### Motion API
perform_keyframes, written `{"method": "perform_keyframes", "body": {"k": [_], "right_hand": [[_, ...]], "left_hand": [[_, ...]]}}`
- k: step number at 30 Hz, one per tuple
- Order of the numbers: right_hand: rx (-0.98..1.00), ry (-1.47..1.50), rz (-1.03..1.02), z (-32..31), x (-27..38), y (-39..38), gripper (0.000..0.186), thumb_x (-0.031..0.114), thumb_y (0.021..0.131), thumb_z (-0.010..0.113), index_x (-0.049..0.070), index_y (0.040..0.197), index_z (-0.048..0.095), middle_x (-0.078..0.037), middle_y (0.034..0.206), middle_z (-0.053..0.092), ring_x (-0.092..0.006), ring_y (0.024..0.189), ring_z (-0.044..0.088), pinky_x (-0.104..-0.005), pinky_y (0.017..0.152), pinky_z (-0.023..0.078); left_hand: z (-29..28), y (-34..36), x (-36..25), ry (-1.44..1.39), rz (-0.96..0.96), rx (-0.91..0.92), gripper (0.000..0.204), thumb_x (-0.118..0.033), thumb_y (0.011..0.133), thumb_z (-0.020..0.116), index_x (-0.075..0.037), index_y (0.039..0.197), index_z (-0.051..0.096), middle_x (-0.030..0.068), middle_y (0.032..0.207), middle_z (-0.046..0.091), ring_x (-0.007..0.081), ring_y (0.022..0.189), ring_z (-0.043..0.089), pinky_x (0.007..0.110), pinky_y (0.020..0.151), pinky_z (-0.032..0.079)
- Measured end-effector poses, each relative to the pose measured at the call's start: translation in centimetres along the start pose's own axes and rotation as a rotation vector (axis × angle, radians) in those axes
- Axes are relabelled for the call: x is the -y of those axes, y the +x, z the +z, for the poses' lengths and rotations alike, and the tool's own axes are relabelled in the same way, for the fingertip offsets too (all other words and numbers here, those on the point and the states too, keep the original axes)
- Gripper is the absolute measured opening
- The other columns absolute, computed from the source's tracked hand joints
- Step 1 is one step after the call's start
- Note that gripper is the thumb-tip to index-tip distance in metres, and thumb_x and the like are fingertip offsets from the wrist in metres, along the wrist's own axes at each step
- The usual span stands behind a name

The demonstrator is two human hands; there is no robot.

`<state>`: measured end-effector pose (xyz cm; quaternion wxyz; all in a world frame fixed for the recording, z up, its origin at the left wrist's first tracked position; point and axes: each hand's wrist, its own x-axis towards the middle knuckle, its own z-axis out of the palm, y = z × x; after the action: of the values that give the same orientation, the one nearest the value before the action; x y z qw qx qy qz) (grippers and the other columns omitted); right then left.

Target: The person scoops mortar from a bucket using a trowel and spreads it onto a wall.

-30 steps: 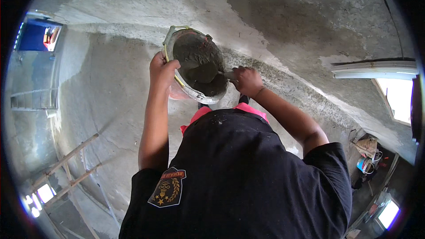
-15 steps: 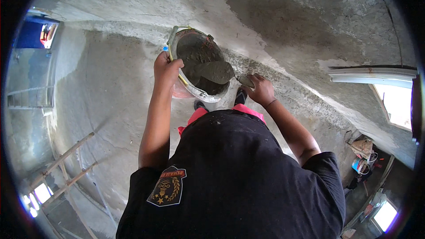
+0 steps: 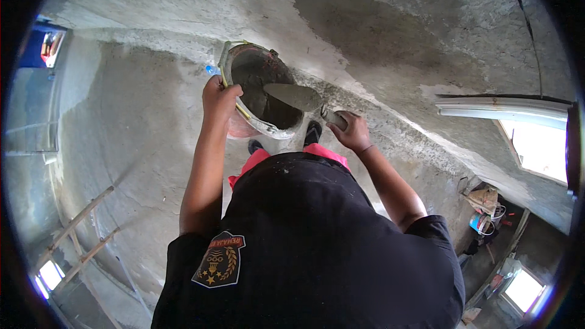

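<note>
A bucket of wet grey mortar is in front of me, close to the wall and tilted in view. My left hand grips its left side, fingers closed at the rim beside the yellowish handle. In my right hand is a trowel, held by its handle. The pointed blade reaches left over the bucket's mouth, above the mortar, with a smooth grey face showing. Whether the blade's underside touches the mortar is hidden.
A rough wall with a dark damp patch rises ahead. My feet stand just below the bucket on the grey floor. Wooden poles lean at the lower left. A small pail and clutter lie at the right.
The trowel blade has turned, from a dark mortar-covered look to a smoother, lighter face. My right hand has moved slightly down from the bucket. The left hand keeps its grip on the bucket.
</note>
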<state>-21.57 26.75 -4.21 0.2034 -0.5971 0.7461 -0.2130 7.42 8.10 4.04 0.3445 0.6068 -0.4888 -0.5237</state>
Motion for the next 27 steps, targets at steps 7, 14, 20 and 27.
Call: {"method": "perform_keyframes", "body": {"k": [7, 14, 20, 27], "right_hand": [[0.05, -0.055, 0.008, -0.5, -2.4, -0.1, 0.044, 0.042, 0.071, 0.077, 0.007, 0.094, 0.066, -0.014, 0.084, 0.067, -0.0347, 0.079, 0.066, -0.0418, 0.069, 0.053], [0.051, -0.113, -0.042, -0.4, -5.8, 1.2, 0.039, 0.039, 0.076, 0.071, 0.008, 0.096, 0.061, -0.013, 0.089, 0.066, -0.0351, 0.08, 0.065, -0.0447, 0.068, 0.052], [0.055, -0.193, -0.005, 0.0, -9.1, 3.7, 0.041, 0.036, 0.079, 0.069, 0.008, 0.106, 0.057, -0.014, 0.095, 0.065, -0.0349, 0.082, 0.064, -0.0443, 0.068, 0.052], [0.036, -0.272, 0.034, -1.3, -10.3, 8.3, 0.039, 0.037, 0.076, 0.072, 0.007, 0.1, 0.06, -0.015, 0.088, 0.067, -0.0341, 0.081, 0.066, -0.0428, 0.069, 0.053]], "left_hand": [[2.6, 0.5, 0.0, -0.098, -0.018, -0.041, 0.021, -0.001, 0.064, 0.063, 0.002, 0.084, 0.058, 0.0068, 0.074, 0.061, 0.0132, 0.064, 0.055, 0.029, 0.059, 0.044], [4.5, 1.9, 1.8, -0.115, -0.051, -0.01, 0.027, 0.0, 0.067, 0.063, 0.003, 0.094, 0.059, 0.0095, 0.085, 0.064, 0.0167, 0.075, 0.06, 0.029, 0.07, 0.047], [7.6, 3.5, 3.1, -0.117, -0.047, -0.073, 0.025, -0.001, 0.067, 0.063, 0.003, 0.091, 0.057, 0.0086, 0.08, 0.062, 0.0152, 0.07, 0.058, 0.029, 0.064, 0.046], [10.6, 5.6, 4.2, -0.267, -0.035, -0.1, 0.019, -0.002, 0.068, 0.063, 0.002, 0.085, 0.056, 0.0059, 0.072, 0.06, 0.0131, 0.061, 0.055, 0.029, 0.057, 0.044]]}}
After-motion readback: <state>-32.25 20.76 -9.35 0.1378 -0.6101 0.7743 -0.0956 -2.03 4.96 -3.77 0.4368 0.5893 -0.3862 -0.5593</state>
